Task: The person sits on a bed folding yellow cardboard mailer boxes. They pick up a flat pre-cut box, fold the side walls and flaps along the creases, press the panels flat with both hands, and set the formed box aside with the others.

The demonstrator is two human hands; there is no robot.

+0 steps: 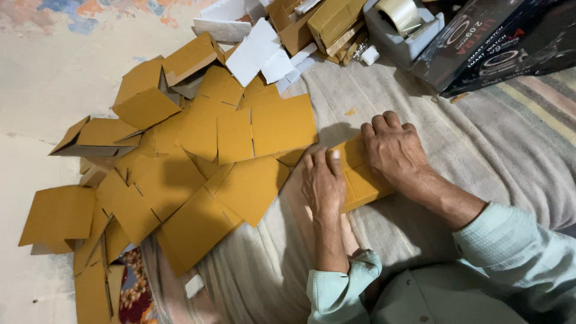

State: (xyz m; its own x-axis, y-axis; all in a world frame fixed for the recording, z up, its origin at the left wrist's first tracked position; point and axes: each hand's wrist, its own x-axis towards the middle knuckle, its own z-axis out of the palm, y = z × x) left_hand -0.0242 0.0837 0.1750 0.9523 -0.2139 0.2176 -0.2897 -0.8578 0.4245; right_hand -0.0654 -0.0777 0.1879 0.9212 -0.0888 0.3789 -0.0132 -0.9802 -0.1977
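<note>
A flat piece of brown cardboard is pressed down on the grey blanket, right in front of the person. The left hand is laid flat on its near left edge, fingers together and stretched forward. The right hand is set on the far right part, fingers curled and bunched, knuckles up; whether an edge is pinched under them cannot be told, since the fingertips are hidden.

The step in hand appears to be the pressing of a fold along a scored line. It is done well when the card is held still by the flat left hand while steady, even weight is brought down by the right, so that the crease runs straight and the panel is not torn at its slits. The soft blanket gives under pressure, so firm, slow pressure is judged better than a quick push.

Just to the left, a loose heap of cardboard blanks is spread over the blanket and onto the pale floor. Further off, a tape dispenser and a black box are seen.
</note>
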